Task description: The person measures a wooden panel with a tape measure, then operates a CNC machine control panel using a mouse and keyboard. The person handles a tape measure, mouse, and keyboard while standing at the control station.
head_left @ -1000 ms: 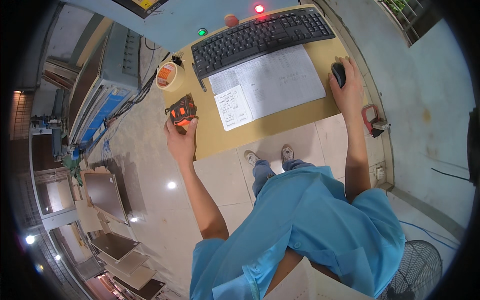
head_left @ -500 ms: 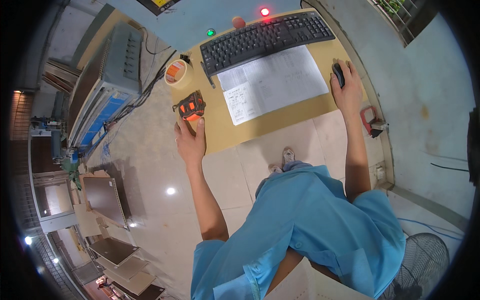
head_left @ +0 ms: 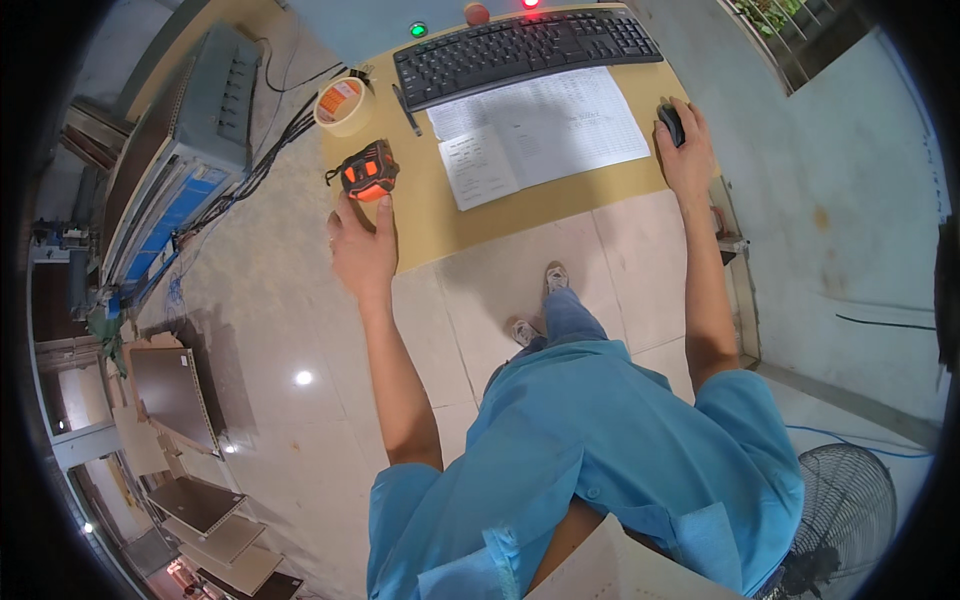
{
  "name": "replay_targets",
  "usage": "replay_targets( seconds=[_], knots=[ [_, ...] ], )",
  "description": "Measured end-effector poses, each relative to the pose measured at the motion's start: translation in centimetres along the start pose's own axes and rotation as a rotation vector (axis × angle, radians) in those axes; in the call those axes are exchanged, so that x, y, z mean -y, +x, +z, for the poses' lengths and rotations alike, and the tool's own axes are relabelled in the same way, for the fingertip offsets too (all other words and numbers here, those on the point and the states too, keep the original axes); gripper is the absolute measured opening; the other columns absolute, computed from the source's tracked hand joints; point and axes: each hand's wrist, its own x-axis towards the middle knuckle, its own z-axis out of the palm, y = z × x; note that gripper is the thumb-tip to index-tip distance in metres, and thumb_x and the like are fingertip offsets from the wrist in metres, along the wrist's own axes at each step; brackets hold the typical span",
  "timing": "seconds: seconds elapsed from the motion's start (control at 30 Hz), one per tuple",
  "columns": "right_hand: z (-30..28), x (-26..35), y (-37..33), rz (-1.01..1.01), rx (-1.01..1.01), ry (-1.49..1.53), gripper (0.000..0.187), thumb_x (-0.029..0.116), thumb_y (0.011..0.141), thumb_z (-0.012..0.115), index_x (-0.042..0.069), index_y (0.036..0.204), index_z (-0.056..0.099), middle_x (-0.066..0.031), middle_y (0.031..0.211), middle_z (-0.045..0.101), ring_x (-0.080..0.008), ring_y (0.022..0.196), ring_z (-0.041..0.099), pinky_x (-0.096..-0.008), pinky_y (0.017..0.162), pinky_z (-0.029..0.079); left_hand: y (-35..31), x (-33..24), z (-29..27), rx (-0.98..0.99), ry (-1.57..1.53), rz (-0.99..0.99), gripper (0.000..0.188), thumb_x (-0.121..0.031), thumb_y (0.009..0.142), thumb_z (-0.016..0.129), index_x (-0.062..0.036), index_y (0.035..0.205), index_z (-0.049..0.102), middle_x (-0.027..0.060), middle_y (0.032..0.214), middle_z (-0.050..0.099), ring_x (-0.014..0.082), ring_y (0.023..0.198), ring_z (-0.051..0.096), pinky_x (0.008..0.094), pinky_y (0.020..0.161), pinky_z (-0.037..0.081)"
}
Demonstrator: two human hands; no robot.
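Observation:
At the right side of the yellow desk [head_left: 440, 235], my right hand [head_left: 689, 160] is curved over a black computer mouse [head_left: 671, 126]. My left hand [head_left: 362, 250] rests at the desk's left edge, thumb and fingers apart, with nothing seen in it. Its fingertips come up to the near end of an orange and black tape measure [head_left: 369, 171]. Between the hands lie printed paper sheets [head_left: 575, 135], a smaller one [head_left: 478, 168] overlapping the left part. Behind them a black keyboard [head_left: 525, 58] stretches across the desk.
A roll of cream tape [head_left: 343, 106] and a dark pen [head_left: 407, 110] lie left of the keyboard. Beyond it are a green-lit button [head_left: 418, 30], a red knob [head_left: 477, 14] and a red light. A grey machine [head_left: 210, 110] stands left, a fan [head_left: 840, 510] at lower right.
The whole view has shifted, so the desk and both hands sit higher and slightly further left in the picture. Both hands keep their places by the mouse and tape measure.

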Motion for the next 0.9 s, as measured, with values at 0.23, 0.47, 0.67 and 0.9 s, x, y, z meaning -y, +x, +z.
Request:
replay_targets(
  seconds=[0.23,0.47,0.67,0.9],
  knots=[
    [0.12,-0.24,0.04,0.002,0.014,-0.014,0.049,0.03,0.092,0.069,0.015,0.139,0.065,-0.023,0.147,0.057,-0.0413,0.13,0.059,-0.0485,0.106,0.05,0.04,0.2,0.24,-0.001,-0.046,-0.017,0.069,-0.059,0.095,0.064,-0.0178,0.148,0.05,0.0223,0.139,0.059,0.0434,0.116,0.066,0.0527,0.091,0.055],
    [0.14,-0.26,0.08,-0.004,-0.002,-0.019,0.05,0.031,0.091,0.069,0.014,0.138,0.065,-0.0229,0.146,0.057,-0.041,0.131,0.059,-0.0488,0.106,0.049,-0.12,-0.14,-0.42,0.032,-0.033,-0.03,0.07,-0.061,0.096,0.061,-0.0171,0.15,0.051,0.0215,0.141,0.059,0.0427,0.117,0.067,0.0521,0.094,0.055],
    [0.16,-0.3,-0.06,-0.008,-0.005,-0.022,0.049,0.032,0.092,0.069,0.015,0.138,0.066,-0.0213,0.146,0.058,-0.0396,0.131,0.059,-0.0482,0.106,0.049,-0.11,-0.04,-0.38,0.053,-0.038,-0.051,0.071,-0.062,0.097,0.06,-0.0169,0.151,0.051,0.0208,0.144,0.058,0.042,0.121,0.065,0.0515,0.097,0.053],
    [0.32,-0.5,-0.08,0.011,-0.011,-0.01,0.049,0.032,0.092,0.068,0.015,0.138,0.065,-0.0196,0.146,0.058,-0.0384,0.132,0.058,-0.0476,0.108,0.048,-0.16,0.3,0.35,-0.024,-0.035,0.009,0.068,-0.059,0.096,0.062,-0.0172,0.149,0.051,0.0196,0.138,0.06,0.0435,0.112,0.067,0.0535,0.089,0.056]
  ],
)
